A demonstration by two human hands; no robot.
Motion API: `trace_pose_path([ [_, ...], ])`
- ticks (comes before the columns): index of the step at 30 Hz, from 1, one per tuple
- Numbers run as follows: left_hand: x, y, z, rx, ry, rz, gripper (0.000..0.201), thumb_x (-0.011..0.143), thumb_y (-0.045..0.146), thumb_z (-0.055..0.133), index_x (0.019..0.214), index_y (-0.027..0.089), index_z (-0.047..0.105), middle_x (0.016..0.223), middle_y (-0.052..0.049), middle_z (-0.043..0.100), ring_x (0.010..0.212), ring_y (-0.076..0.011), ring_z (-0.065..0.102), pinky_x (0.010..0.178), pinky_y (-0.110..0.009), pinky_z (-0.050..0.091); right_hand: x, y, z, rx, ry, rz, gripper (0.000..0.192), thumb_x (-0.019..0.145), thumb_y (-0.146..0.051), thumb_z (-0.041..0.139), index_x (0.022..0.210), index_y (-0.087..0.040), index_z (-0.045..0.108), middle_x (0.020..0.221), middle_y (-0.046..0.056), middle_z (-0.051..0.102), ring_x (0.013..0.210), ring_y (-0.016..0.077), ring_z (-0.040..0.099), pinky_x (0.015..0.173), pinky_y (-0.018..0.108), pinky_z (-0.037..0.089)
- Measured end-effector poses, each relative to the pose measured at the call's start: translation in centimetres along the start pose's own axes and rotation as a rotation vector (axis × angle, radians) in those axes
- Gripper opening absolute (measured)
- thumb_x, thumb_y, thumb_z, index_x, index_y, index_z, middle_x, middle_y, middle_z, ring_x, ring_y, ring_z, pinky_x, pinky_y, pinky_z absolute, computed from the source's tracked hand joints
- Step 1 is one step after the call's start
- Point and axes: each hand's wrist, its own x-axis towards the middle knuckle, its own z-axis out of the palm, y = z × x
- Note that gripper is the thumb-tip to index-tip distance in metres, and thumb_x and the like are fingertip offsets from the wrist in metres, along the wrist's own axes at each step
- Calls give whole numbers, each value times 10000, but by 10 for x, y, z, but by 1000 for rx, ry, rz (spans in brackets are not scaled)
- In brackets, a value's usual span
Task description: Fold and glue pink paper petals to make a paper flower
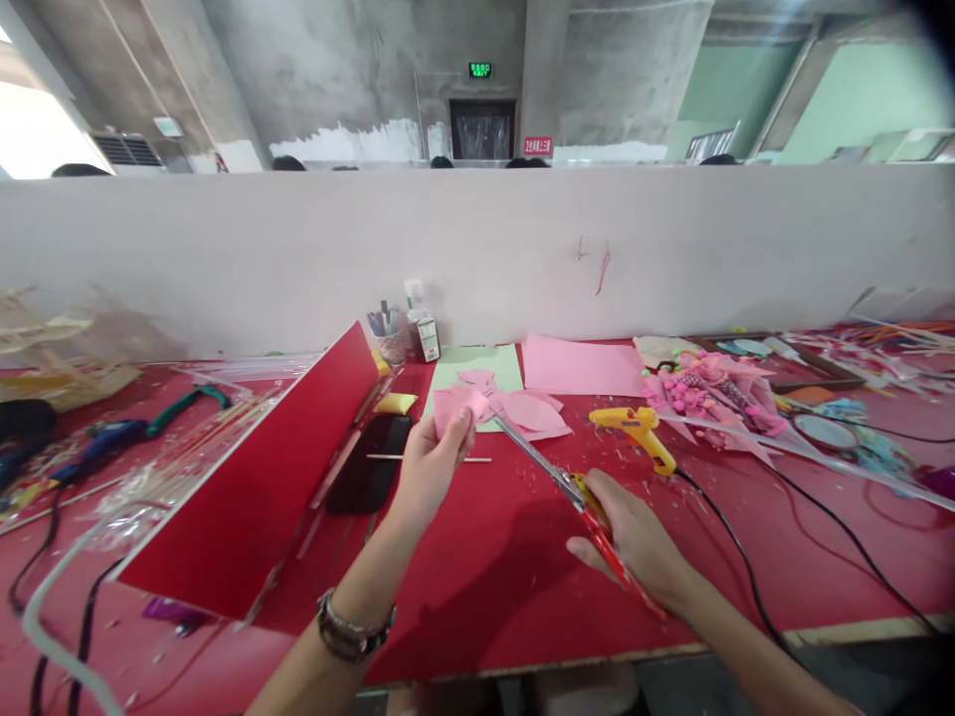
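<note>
My left hand is closed, its thumb and fingers pinching a pink felt piece above the light green sheet. My right hand is closed round the handles of long-nose pliers, which have a long silver nose and red and yellow handles. The tip of the pliers reaches the pink felt beside my left fingertips; whether it grips the felt is too small to tell. Another cut pink piece lies just behind the tip. A thin wooden stick lies on the red table below my left hand.
A yellow glue gun with a black cord lies to the right, near a pile of pink decorated pieces. A black phone and a tilted red board are on the left. A bottle and pen cup stand behind.
</note>
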Motion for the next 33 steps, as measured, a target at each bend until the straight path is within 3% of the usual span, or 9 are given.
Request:
trace_pose_path([
  [10,-6,-6,0,273,-163,-2,343,780,393,471,539,161,395,472,55,355,427,-54,271,397,-187,206,3,5,3,90,-36,-56,274,723,-410,516,776,-198,350,694,-2,476,582,129,420,525,235,322],
  [18,-6,-1,-2,293,-214,-26,362,792,399,457,529,164,372,459,60,328,422,-53,248,399,-189,194,5,3,-7,57,-69,-24,298,706,-426,532,707,-204,332,650,-24,436,551,116,382,515,230,286],
  [27,-2,7,-9,284,-390,-83,422,815,441,376,496,165,383,432,47,349,380,-52,253,379,-192,185,5,-2,-21,-2,-111,39,287,696,-428,555,729,-193,394,682,-3,503,580,130,425,540,243,298],
  [33,0,12,-13,280,-445,-100,454,802,465,396,469,159,438,396,40,364,348,-49,256,348,-185,168,5,-1,-21,-5,-137,12,302,693,-449,567,735,-187,423,677,6,512,581,133,433,545,244,295],
])
